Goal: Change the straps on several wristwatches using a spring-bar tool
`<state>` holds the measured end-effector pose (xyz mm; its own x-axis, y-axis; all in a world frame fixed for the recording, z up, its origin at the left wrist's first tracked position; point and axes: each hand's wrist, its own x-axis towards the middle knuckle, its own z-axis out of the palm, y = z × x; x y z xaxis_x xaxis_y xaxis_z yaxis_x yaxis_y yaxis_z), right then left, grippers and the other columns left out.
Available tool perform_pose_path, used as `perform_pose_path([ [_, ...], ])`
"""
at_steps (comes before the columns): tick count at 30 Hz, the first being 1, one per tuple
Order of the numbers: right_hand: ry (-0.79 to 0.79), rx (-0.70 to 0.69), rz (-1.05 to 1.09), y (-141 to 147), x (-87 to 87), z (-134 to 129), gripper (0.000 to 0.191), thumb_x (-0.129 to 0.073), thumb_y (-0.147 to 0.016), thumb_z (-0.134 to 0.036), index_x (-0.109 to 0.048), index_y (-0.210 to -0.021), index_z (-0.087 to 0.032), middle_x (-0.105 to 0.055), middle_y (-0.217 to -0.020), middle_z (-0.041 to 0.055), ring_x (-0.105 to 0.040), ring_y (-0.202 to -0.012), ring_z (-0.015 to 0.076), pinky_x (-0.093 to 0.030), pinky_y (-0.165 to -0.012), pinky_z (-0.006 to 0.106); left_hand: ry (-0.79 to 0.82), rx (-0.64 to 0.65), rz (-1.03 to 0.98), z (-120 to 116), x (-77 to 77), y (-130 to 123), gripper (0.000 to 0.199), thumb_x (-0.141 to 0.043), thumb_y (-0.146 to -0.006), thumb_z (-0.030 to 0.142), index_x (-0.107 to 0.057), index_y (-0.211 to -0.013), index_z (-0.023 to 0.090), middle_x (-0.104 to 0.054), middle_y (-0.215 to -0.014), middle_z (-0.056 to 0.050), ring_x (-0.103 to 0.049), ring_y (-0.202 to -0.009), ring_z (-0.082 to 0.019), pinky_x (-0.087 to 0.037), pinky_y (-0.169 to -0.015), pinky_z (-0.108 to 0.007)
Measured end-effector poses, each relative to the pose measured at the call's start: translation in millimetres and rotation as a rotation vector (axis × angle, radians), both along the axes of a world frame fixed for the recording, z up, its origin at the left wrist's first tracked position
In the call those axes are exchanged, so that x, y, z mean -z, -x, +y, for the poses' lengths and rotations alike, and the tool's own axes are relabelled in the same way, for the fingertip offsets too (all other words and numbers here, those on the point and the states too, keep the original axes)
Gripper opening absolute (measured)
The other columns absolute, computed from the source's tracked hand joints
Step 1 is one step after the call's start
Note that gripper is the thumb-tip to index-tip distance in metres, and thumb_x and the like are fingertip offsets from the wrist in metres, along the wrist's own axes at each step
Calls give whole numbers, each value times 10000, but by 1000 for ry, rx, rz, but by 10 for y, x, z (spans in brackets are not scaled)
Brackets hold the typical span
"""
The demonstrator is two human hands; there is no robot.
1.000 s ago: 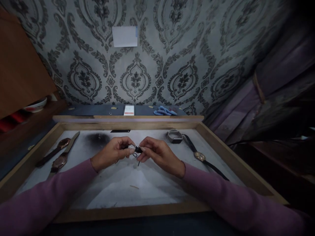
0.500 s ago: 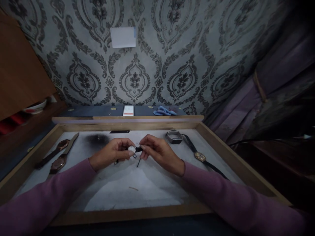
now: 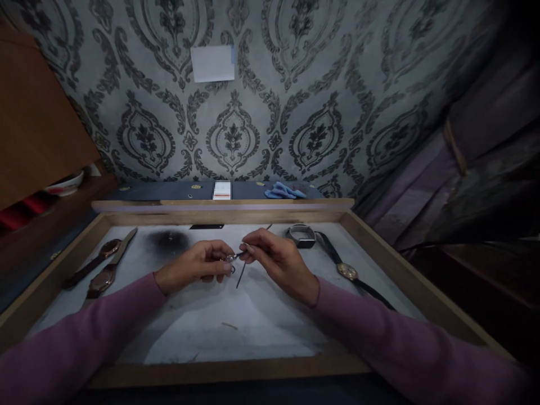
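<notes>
I have a small watch point(image 3: 231, 258) up between my two hands, above the middle of a wooden-framed tray point(image 3: 228, 372). My left hand point(image 3: 196, 264) is clamped on its case, thumb and fingers pinching it from the side. My right hand point(image 3: 282, 263) is close by, its fingertips closed at the dark strap point(image 3: 240, 255). A thin dark stick point(image 3: 241, 275) slants down below my right fingers; I can't tell what it's joined to. On the tray's white floor under my hands lies a thin pale strip point(image 3: 230, 325). Beyond my hands are a black strip point(image 3: 206, 226) and, to its left, a dark smudge point(image 3: 169, 241). On the right lie a grey-banded watch point(image 3: 304, 237) and a gold-cased watch point(image 3: 347, 271) on a dark strap; two brownish watches point(image 3: 102, 280) lie side by side on the left. Behind the tray, a blue cloth point(image 3: 284, 192) rests on the dark blue tabletop point(image 3: 169, 190), against the patterned wall point(image 3: 232, 135).
</notes>
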<state>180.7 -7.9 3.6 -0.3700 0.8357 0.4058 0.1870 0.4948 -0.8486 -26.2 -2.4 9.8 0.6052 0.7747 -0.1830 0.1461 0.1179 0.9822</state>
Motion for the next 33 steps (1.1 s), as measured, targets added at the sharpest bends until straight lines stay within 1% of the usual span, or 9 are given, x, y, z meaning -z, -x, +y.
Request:
perform_pose_path([
  [4, -111, 25, -53, -12, -43, -39, 134, -535, -939, -317, -592, -910, -199, -692, -784, 35, -702, -705, 152, -570, -671, 274, 111, 15, -49, -7, 30, 7, 412, -577, -824, 537, -612, -881, 131, -512, -638, 17, -370, -509, -76, -190, -453, -223],
  [8, -89, 33, -34, -11, -11, -22, 145, -532, -938, -326, -586, -960, -194, -715, -812, 44, -703, -679, 148, -584, -655, 276, 84, -13, -50, 11, 43, -7, 322, -681, -752, 451, -574, -795, 150, -418, -572, 64, -282, -486, -67, -165, -455, -225],
  [11, -13, 10, 16, -2, 22, 1, 172, -552, -920, -347, -579, -983, -188, -723, -833, 53, -712, -700, 162, -598, -595, 272, 15, -68, 3, 12, 19, -18, 292, -685, -744, 414, -556, -775, 155, -403, -565, 74, -263, -485, -68, -164, -462, -222],
  [15, 63, 1, 47, 2, 36, 4, 207, -590, -890, -362, -594, -990, -181, -699, -841, 56, -721, -733, 181, -603, -550, 262, -112, -76, 46, -3, -36, -26, 252, -661, -759, 379, -562, -757, 148, -475, -645, 41, -378, -581, -90, -274, -543, -218],
  [18, 55, 15, 51, -1, 10, -22, 218, -598, -884, -335, -597, -1032, -174, -664, -919, 68, -723, -739, 175, -607, -547, 249, -223, -76, 80, -2, -61, -17, 240, -635, -773, 375, -569, -754, 145, -505, -690, 19, -426, -647, -113, -325, -607, -234],
  [24, -26, 20, 31, 7, -82, -95, 177, -553, -913, -323, -599, -943, -154, -590, -982, 74, -722, -723, 147, -615, -548, 214, -480, -66, 274, -34, -50, 13, 211, -554, -840, 337, -572, -748, 148, -406, -616, 50, -349, -580, -101, -256, -540, -234],
  [26, -5, 13, 14, 13, -81, -102, 226, -535, -922, -366, -593, -890, -149, -621, -922, 67, -718, -685, 141, -611, -543, 219, -543, -70, 347, -62, -50, 6, 209, -535, -858, 329, -571, -755, 151, -389, -603, 57, -336, -568, -100, -243, -530, -236],
  [30, 149, -30, -35, 23, -39, -87, 284, -502, -936, -418, -578, -885, -149, -650, -627, 9, -674, -532, 119, -577, -510, 213, -606, -70, 400, -106, -65, -24, 227, -495, -883, 336, -555, -764, 152, -422, -635, 47, -365, -586, -107, -266, -551, -247],
  [33, 183, -49, -1, 31, -21, -80, 310, -523, -920, -447, -570, -828, -155, -674, -633, 22, -678, -557, 124, -580, -549, 227, -609, -63, 399, -122, -76, -36, 253, -466, -894, 357, -538, -761, 153, -433, -658, 37, -378, -601, -113, -275, -562, -253],
])
